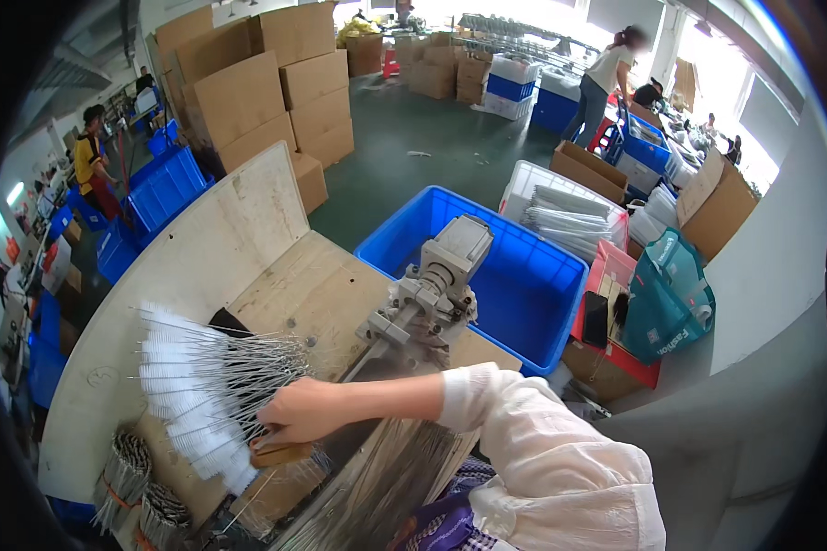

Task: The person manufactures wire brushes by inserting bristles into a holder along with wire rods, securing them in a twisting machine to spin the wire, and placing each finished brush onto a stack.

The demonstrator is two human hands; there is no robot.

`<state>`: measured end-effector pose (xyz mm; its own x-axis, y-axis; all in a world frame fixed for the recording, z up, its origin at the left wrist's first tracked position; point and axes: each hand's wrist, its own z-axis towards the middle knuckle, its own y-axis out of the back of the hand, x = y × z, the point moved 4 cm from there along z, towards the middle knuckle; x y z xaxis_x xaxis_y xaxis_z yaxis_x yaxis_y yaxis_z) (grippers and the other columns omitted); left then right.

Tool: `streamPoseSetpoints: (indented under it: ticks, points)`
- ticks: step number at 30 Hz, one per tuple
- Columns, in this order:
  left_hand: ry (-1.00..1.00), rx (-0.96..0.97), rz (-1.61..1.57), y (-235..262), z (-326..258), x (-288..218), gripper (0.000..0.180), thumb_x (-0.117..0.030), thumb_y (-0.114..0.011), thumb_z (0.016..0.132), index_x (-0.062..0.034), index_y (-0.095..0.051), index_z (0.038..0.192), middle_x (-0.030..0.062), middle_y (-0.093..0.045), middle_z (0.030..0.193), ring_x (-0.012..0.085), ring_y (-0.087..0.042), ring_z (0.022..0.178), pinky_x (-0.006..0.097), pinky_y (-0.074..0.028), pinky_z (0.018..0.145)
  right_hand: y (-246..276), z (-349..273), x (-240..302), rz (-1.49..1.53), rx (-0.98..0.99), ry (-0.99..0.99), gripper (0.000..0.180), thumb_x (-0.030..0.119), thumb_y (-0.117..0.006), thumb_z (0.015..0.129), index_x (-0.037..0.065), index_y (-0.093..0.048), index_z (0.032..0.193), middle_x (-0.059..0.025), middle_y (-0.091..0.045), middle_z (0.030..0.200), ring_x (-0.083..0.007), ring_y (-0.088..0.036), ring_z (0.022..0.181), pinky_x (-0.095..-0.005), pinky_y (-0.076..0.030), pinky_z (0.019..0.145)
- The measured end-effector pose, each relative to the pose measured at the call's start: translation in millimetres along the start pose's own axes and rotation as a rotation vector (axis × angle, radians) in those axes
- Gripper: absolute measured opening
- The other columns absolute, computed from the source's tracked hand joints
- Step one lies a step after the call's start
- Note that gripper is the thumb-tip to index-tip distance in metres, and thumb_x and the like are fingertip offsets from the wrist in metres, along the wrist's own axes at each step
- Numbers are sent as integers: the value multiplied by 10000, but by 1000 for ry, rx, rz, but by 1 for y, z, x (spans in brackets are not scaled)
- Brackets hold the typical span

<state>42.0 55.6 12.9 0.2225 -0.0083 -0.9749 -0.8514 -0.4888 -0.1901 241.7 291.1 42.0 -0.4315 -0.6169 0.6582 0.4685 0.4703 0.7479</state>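
Note:
My right hand point(300, 410) reaches in from the right in a white sleeve, its fingers curled closed at the wire ends of a fanned pile of brushes point(176, 372). These brushes have white bristles and thin twisted-wire stems. What the fingers pinch is hidden. Just below them is a brown, flat-looking piece point(280, 455), its kind unclear. Beside my forearm stands a grey metal machine point(455, 253) with a motor-like block on top. Long thin wires point(368, 487) lie in a bundle nearer to me. My left hand does not show.
Two bound wire bundles point(124, 473) sit at the wooden bench's left. A curved board point(179, 243) edges the bench. Past the machine is a blue crate point(547, 266). Cardboard boxes point(239, 101) are stacked behind. A teal bag point(666, 298) hangs right; two co-workers stand farther off.

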Motion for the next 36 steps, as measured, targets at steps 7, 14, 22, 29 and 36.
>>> streamPoseSetpoints:
  ticks: [7,14,22,29,36]
  points:
    - [416,376,-322,-102,79,55,254,-318,-471,1012,-131,-455,841,-47,-331,614,60,-254,395,220,-231,325,-28,36,2,506,164,-105,357,312,-616,906,-34,-567,828,-138,-608,697,-200,-632,673,-347,-491,618]
    - [171,34,-303,-89,65,48,291,-336,-494,1010,-111,-483,826,-59,-328,613,47,-262,413,222,-227,384,-15,15,28,110,-125,326,216,261,-634,878,53,-577,866,-139,-636,709,-347,-644,718,-420,-490,606]
    - [140,-146,-193,-42,59,20,236,-231,-412,1031,-85,-427,846,-30,-282,593,92,-195,467,274,-210,441,-82,86,29,-259,-22,139,221,206,-668,757,68,-645,929,-157,-677,806,-353,-673,768,-444,-530,657]
    - [146,-1,-237,-19,73,45,306,-356,-501,1008,-111,-497,824,-62,-325,603,47,-247,405,225,-193,382,-101,69,66,-95,129,375,221,103,-686,682,16,-641,880,-163,-624,854,-373,-642,799,-435,-514,670]
    - [216,-96,-276,-30,56,34,279,-234,-492,1014,-88,-485,777,-24,-297,539,90,-213,452,259,-218,432,-53,40,72,-37,34,464,208,141,-671,725,-4,-653,874,-158,-637,803,-370,-628,746,-430,-505,650]
